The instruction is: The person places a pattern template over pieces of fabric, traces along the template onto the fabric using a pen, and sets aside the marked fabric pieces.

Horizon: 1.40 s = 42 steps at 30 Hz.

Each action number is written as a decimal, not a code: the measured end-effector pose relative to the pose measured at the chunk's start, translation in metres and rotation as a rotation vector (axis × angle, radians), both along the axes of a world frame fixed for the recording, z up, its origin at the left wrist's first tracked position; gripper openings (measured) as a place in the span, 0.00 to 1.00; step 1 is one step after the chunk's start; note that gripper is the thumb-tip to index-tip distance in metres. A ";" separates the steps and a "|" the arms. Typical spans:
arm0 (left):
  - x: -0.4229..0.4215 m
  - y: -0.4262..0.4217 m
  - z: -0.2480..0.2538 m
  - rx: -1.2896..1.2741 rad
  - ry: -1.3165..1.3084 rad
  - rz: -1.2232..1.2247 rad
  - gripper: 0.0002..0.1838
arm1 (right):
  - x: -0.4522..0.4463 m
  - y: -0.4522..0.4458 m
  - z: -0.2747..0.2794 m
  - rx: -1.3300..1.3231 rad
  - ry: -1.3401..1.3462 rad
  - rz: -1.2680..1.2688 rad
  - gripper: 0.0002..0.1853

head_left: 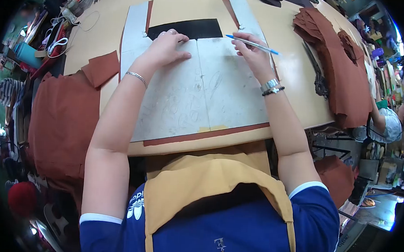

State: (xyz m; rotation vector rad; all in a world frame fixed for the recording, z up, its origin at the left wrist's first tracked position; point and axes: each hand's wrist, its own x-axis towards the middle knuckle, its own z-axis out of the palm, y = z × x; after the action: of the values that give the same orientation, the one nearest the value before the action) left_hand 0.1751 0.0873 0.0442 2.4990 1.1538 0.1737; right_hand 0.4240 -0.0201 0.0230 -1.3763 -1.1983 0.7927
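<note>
A large white pattern template (pixel 176 97) with pencil marks and two long straps lies on reddish-brown material (pixel 215 133), whose edge shows along the near side. My left hand (pixel 167 49) rests on the template by its upper edge, thumb apart from the fingers, holding nothing. My right hand (pixel 253 55) is closed on a blue-and-clear ballpoint pen (pixel 266 49), above the right side of the template near the base of the strap. The pen's blue end points left. Between the straps, a black piece (pixel 189 27) lies beyond the template's upper edge.
Stacked reddish-brown leather-like pieces (pixel 337 64) lie on the table's right side, beside large dark scissors (pixel 319 73). More brown material (pixel 67 123) hangs over the left edge. Cables and tools (pixel 62 36) stand at far left. Another person's arm (pixel 378 118) shows at right.
</note>
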 end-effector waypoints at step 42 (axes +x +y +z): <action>-0.054 -0.053 -0.025 0.296 0.018 0.342 0.38 | -0.084 0.089 -0.015 0.080 0.114 0.093 0.09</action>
State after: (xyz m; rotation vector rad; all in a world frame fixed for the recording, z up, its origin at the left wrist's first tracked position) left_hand 0.1210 0.0338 0.0195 2.5281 1.6643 0.4443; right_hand 0.3401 0.0685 0.0079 -1.2015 -1.1988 0.8676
